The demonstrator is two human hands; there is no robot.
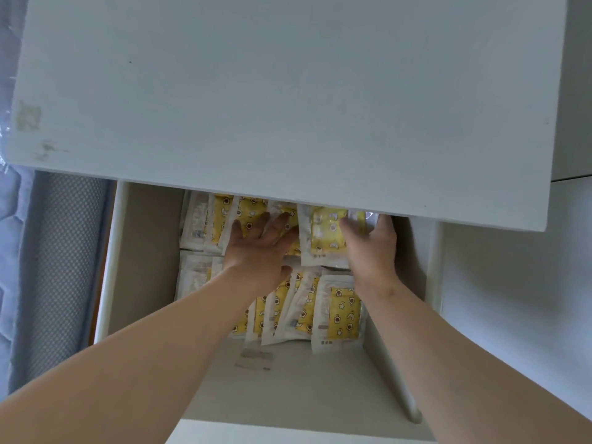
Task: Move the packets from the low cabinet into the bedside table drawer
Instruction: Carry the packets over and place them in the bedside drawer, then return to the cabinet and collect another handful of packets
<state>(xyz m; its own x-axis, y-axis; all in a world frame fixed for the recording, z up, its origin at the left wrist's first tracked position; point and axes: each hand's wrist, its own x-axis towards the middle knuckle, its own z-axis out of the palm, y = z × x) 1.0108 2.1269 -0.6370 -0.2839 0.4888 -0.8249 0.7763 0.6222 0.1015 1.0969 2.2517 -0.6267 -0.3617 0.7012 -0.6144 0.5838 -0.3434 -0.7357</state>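
The white bedside table's drawer stands pulled out below the tabletop. Several yellow-and-white packets fill it in two rows, a back row and a front row. My left hand lies flat with fingers spread on the back row's packets. My right hand grips a yellow packet at the right end of the back row, thumb on its face, fingers behind it. The back ends of the packets are hidden under the tabletop.
A blue-grey bed mattress runs along the left of the drawer. White furniture stands to the right. The drawer's left part and front floor are bare, apart from a small label.
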